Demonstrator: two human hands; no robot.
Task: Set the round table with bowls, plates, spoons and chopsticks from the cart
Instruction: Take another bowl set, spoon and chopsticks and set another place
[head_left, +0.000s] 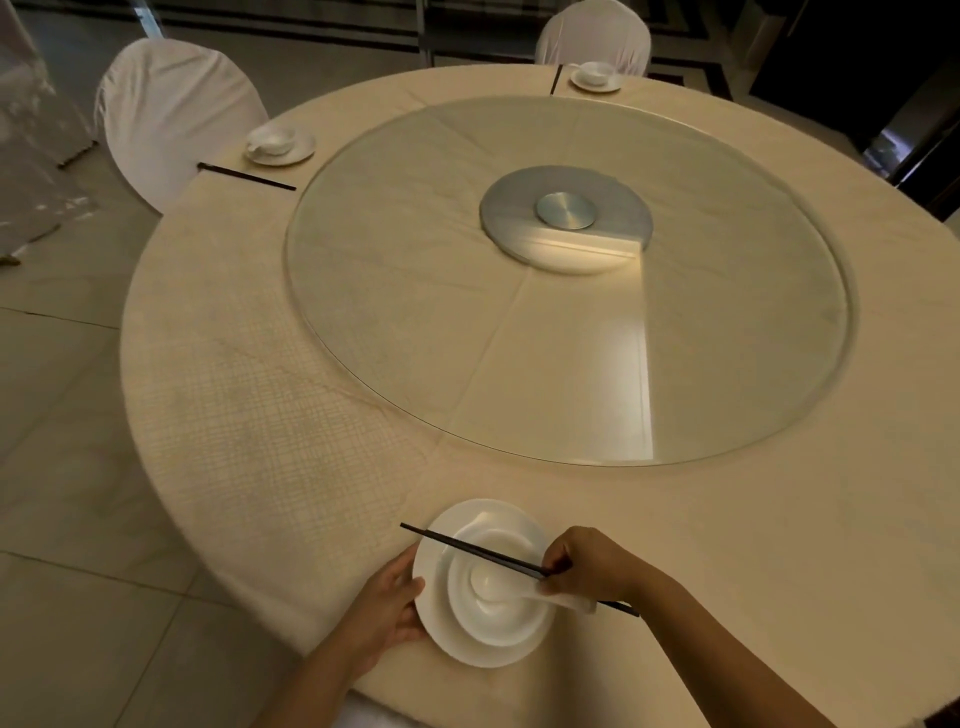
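A white plate (457, 525) lies at the near edge of the round table (249, 426), with a white bowl (493, 618) on it and a white spoon (491, 582) in the bowl. My left hand (387, 605) grips the plate's left rim. My right hand (587, 564) holds dark chopsticks (467, 548) slanted across the bowl, and its fingers also touch the spoon's handle. Two finished settings lie further round: a plate with bowl (280, 143) and chopsticks (247, 176) at the left, another plate with bowl (596, 76) and chopsticks (556, 79) at the back.
A glass turntable (415, 312) on a metal hub (566, 210) covers the table's middle. White-covered chairs stand at the left (171, 109) and at the back (595, 31). Tiled floor lies to the left.
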